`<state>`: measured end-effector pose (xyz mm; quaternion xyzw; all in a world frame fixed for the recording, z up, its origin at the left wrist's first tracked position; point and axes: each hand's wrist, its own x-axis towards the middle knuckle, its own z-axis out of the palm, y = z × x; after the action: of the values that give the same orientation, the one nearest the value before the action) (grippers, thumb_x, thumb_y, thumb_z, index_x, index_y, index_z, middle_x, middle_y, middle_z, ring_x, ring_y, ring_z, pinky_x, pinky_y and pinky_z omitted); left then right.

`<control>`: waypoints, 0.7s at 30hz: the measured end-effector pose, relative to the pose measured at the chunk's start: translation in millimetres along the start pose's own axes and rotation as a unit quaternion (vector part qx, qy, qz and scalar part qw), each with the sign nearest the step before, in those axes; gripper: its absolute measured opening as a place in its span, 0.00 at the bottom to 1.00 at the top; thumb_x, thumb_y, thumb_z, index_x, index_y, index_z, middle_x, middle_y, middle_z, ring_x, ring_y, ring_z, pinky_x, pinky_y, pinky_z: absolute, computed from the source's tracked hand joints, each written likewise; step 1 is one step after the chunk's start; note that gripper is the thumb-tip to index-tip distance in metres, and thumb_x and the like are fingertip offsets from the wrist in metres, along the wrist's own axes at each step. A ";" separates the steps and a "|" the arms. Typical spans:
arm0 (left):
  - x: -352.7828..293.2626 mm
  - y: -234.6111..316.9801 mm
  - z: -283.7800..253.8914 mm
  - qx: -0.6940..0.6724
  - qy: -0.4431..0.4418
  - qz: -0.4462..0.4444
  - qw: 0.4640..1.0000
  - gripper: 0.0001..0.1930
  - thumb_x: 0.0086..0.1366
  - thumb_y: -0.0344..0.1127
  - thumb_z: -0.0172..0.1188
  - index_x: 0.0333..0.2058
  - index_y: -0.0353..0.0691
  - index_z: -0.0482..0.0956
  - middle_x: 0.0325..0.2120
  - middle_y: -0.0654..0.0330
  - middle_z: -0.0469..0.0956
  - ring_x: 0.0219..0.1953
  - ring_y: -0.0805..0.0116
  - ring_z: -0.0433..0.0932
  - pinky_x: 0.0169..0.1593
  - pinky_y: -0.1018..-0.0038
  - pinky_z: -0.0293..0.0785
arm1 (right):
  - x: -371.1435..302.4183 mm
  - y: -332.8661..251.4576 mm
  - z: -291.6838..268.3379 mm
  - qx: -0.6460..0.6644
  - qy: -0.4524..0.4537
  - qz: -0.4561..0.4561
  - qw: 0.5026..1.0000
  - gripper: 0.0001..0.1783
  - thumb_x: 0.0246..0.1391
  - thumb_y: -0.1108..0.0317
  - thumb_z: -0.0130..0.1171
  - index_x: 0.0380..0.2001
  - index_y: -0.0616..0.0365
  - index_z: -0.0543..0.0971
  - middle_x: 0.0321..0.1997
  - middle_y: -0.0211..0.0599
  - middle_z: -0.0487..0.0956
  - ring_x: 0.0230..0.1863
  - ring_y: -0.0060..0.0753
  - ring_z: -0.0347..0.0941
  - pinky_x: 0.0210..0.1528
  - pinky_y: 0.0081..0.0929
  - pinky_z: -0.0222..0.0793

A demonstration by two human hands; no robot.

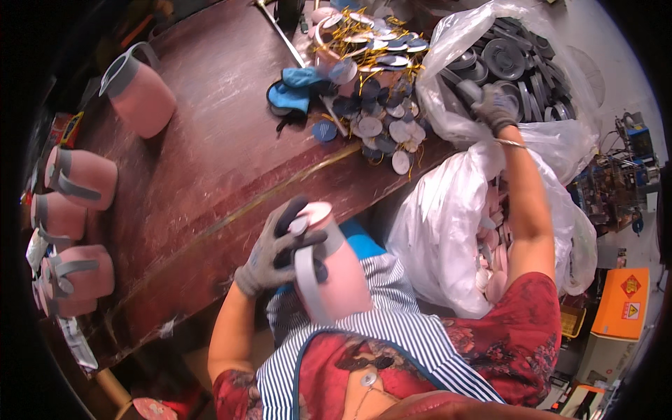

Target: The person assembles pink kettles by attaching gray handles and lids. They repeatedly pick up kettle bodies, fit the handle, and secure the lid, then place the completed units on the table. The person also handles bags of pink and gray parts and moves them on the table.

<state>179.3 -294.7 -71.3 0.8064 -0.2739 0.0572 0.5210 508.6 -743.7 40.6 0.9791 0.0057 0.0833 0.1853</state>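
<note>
The gloved left hand (269,250) has its fingers (306,240) closed on one pink pitcher (343,269). At least five other pitchers (143,101) rest on the surface (210,98), left of those fingers. The right hand (495,108) reaches into one of two plastic bags (437,224), among many gray lids (504,59); whether its fingers grip one, I cannot tell.

Right fingers (483,107) blurred; pink pieces (498,245) partly hidden behind the forearm (530,192).

There are two gloved hands (274,250), two filled plastic bags (441,227) and at least five pink jugs (344,276).
</note>
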 end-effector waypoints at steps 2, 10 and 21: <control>-0.4 -13.3 18.6 -0.027 0.017 -0.011 0.999 0.27 0.49 0.44 0.74 0.50 0.47 0.84 0.67 0.45 0.60 0.68 0.45 0.60 0.69 0.54 0.57 | -38.6 -3.8 -42.0 0.049 0.112 -0.029 0.992 0.27 0.50 0.58 0.63 0.52 0.58 0.75 0.52 0.52 0.79 0.55 0.51 0.77 0.57 0.42 0.73; -72.3 49.8 19.0 0.167 0.296 -0.037 0.940 0.21 0.49 0.37 0.66 0.45 0.47 0.87 0.54 0.48 0.72 0.56 0.49 0.72 0.58 0.56 0.71 | -181.5 -204.8 -40.7 0.605 0.008 -0.290 0.741 0.33 0.50 0.70 0.59 0.63 0.47 0.72 0.54 0.44 0.80 0.54 0.44 0.77 0.61 0.32 0.69; -271.4 88.0 -10.9 0.278 0.519 -0.457 0.667 0.16 0.63 0.40 0.63 0.48 0.43 0.83 0.47 0.52 0.78 0.52 0.52 0.77 0.57 0.62 0.72 | -279.9 -283.6 -9.2 0.241 0.087 -0.480 0.839 0.41 0.48 0.35 0.61 0.65 0.35 0.71 0.77 0.47 0.54 0.76 0.67 0.43 0.68 0.71 0.44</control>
<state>-91.6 -208.5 -97.7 0.7783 0.4721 0.2943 0.2912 236.7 -488.0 -99.2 0.8563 0.5107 0.0645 -0.0412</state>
